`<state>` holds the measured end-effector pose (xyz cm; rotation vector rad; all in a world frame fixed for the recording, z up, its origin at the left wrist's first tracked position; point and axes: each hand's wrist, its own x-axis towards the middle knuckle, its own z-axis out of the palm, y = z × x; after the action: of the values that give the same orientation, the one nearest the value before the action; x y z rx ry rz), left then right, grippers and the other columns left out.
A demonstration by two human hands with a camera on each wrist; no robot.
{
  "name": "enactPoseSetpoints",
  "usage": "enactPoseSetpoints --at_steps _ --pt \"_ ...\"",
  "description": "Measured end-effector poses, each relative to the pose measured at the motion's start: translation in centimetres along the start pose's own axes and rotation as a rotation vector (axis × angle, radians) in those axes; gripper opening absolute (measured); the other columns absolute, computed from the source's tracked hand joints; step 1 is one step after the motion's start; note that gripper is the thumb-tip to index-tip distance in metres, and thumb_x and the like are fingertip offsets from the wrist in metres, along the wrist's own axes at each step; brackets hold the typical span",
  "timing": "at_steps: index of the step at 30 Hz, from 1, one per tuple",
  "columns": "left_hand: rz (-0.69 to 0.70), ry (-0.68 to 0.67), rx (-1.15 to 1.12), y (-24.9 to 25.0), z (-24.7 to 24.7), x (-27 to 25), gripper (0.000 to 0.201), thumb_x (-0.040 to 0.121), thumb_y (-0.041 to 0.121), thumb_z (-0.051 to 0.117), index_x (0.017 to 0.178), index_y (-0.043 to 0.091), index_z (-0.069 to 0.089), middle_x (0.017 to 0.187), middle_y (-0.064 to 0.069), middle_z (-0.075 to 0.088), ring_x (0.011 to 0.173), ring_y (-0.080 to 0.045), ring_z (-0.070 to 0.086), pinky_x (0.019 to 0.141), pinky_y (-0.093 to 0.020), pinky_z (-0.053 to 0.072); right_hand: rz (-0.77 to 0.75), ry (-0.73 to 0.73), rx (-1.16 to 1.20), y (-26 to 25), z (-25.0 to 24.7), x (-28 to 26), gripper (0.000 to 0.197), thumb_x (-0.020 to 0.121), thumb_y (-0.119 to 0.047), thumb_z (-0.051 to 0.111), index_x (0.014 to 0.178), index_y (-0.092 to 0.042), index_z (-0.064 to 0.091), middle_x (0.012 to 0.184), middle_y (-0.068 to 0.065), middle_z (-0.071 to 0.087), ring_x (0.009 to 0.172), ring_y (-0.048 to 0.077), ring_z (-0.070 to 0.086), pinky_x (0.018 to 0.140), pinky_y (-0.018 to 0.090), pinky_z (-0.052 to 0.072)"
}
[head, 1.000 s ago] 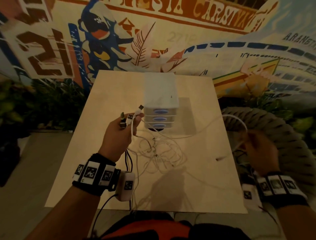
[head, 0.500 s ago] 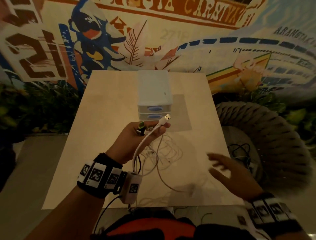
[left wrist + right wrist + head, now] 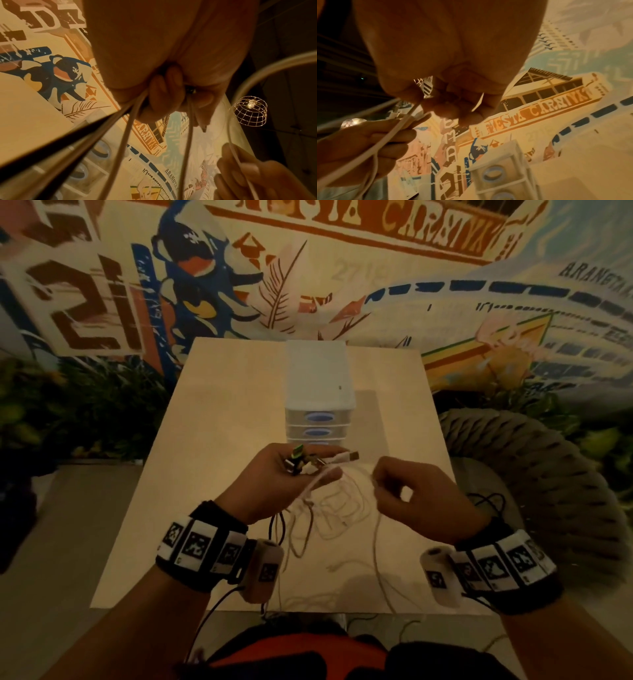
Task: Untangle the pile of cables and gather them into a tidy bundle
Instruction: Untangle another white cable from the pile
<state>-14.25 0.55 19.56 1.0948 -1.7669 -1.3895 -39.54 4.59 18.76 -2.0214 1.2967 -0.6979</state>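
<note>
A drawer box [image 3: 318,392] stands just behind your hands. Your left hand [image 3: 274,484] grips the plugs [image 3: 305,462], which point right; your right hand [image 3: 418,491] pinches one cable [image 3: 376,529] hanging to the table [image 3: 212,440].

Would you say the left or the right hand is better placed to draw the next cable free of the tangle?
Probably the right hand: it pinches one thin white cable, while the left hand grips the gathered plug ends.
</note>
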Motion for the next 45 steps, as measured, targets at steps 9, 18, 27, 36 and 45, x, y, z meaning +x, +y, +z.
enactPoseSetpoints --at_steps 9,18,27,36,45 --pt "-0.128 0.295 -0.281 -1.9 -1.1 1.4 0.034 0.107 0.032 0.047 0.107 0.014 0.076 0.06 0.003 0.044 0.054 -0.016 0.025 0.052 -0.035 0.022 0.162 0.043 -0.183 6.2 -1.3 -10.7 0.009 0.079 -0.036 0.068 0.074 -0.031 0.061 0.071 -0.013 0.061 0.065 0.006 0.059 0.062 0.015 0.048" --pt "-0.086 0.251 -0.387 -1.0 0.2 1.5 0.034 0.108 0.031 0.042 0.109 0.011 0.069 0.059 -0.005 0.045 0.063 -0.027 0.053 0.067 -0.037 0.054 0.504 -0.567 -0.199 10.1 7.9 -15.3 0.028 0.076 -0.069 0.058 0.082 -0.042 0.064 0.073 -0.017 0.065 0.077 0.001 0.064 0.066 0.006 0.042" --pt "-0.129 0.023 -0.451 0.2 1.9 1.3 0.034 0.101 0.036 0.053 0.097 0.003 0.062 0.056 -0.002 0.018 0.052 -0.021 0.009 0.051 -0.033 0.016 0.295 -0.037 -0.179 4.3 1.2 -6.0 0.036 0.089 -0.065 0.049 0.121 -0.051 0.058 0.1 -0.021 0.066 0.089 0.006 0.064 0.076 0.03 0.055" --pt "-0.001 -0.093 -0.281 0.8 2.2 0.9 0.018 0.082 0.034 0.06 0.064 0.033 0.064 0.051 0.011 0.034 0.043 -0.007 0.028 0.053 -0.026 0.029 -0.045 0.086 -0.077 -6.8 0.5 5.7 0.053 0.097 -0.045 0.06 0.147 -0.03 0.049 0.136 -0.01 0.062 0.12 0.003 0.058 0.103 0.025 0.048" --pt "-0.119 0.082 -0.207 -0.2 2.4 0.5 0.037 0.085 0.015 0.05 0.051 0.029 0.051 0.046 0.007 0.038 0.044 -0.015 0.025 0.047 -0.026 0.025 -0.16 0.14 -0.043 -6.0 3.7 6.9 0.039 0.102 -0.017 0.055 0.141 -0.021 0.057 0.129 0.0 0.067 0.116 0.005 0.06 0.1 0.022 0.049"
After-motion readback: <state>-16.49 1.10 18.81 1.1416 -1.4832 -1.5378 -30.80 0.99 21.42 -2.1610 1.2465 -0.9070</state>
